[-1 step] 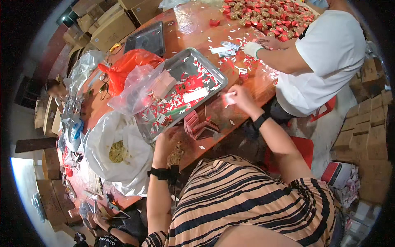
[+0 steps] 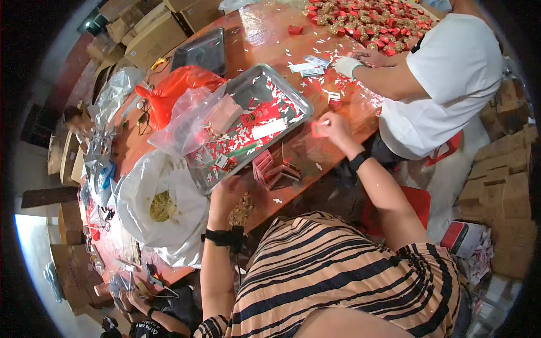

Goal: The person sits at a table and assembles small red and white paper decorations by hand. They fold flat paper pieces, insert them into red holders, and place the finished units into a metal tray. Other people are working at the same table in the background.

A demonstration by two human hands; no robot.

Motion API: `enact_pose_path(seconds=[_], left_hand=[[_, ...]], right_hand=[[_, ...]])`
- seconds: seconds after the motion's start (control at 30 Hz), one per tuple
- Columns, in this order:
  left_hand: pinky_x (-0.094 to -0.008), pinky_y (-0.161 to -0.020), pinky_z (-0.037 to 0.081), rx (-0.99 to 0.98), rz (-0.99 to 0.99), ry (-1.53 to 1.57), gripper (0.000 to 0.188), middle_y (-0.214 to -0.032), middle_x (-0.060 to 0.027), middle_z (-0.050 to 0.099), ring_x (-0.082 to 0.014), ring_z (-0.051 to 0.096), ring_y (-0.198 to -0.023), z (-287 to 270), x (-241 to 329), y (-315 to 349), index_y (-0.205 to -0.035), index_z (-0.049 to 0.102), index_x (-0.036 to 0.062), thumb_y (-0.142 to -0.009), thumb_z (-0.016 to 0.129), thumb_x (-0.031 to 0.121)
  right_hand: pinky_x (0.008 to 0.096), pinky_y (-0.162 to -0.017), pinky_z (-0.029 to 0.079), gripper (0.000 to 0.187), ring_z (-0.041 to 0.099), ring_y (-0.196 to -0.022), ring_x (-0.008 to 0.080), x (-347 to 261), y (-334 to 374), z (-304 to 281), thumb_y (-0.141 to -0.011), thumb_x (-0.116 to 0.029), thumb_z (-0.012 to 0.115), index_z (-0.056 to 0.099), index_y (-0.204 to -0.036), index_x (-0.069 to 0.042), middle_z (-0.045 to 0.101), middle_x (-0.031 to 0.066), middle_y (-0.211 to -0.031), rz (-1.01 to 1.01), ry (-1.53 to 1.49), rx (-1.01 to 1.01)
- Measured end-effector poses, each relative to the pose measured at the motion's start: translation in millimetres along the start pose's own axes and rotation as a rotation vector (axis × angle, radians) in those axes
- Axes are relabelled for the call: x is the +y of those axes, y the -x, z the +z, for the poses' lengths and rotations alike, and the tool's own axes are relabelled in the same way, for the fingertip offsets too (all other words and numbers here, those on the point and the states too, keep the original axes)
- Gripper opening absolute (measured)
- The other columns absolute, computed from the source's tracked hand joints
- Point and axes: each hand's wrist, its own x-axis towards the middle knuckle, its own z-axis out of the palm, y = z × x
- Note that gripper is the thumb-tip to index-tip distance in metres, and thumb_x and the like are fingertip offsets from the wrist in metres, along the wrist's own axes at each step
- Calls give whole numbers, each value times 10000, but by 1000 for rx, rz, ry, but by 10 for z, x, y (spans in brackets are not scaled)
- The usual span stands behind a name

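In the head view, you are at the near edge of a red-brown worktop (image 2: 265, 53), both forearms reaching in from below. Your right hand (image 2: 339, 133) is above the worktop's near edge, just beyond the right-hand end of a metal tray (image 2: 307, 107). Its fingers are pinched together on a small red piece (image 2: 318, 130), which is partly blurred. Your left hand (image 2: 223, 197) is blurred too, its fingers curled by the tray's near corner; whether they grip anything, you cannot tell from here. Between your hands, near the same edge, stands a group of flat pink-red pieces (image 2: 262, 163), just outside the tray. A gold glittery cluster (image 2: 242, 209) lies beside your left wrist, close to the edge.

For good handling, a light fingertip pinch seems best, since the red piece looks thin and could crease. Bring your hands together over the worktop rather than past its edge, where a dropped piece could fall. Lift your left wrist clear of the gold cluster, and mind the loose red and white scraps (image 2: 270, 101) in the tray, which might cling.
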Motion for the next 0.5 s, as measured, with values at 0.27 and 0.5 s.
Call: enact_pose_path(seconds=[0.27,0.5], left_hand=[[-434,-686,472,186,156,-376,212,-819,-135,608,-325,598,-786,149,-676,305,-866,642,67,-708,670,205],[-451,-638,465,344,-48,-506,164,-782,-132,590,-346,589,-749,440,-701,143,-844,597,74,-730,661,174]], right_hand=[[419,-760,450,296,575,-848,305,-414,363,348,-722,-309,705,625,-869,-64,592,120,-884,-371,234,-121],[423,-690,419,239,595,-786,283,-494,695,947,-788,-330,622,656,-790,-94,623,81,-808,-313,312,-389]])
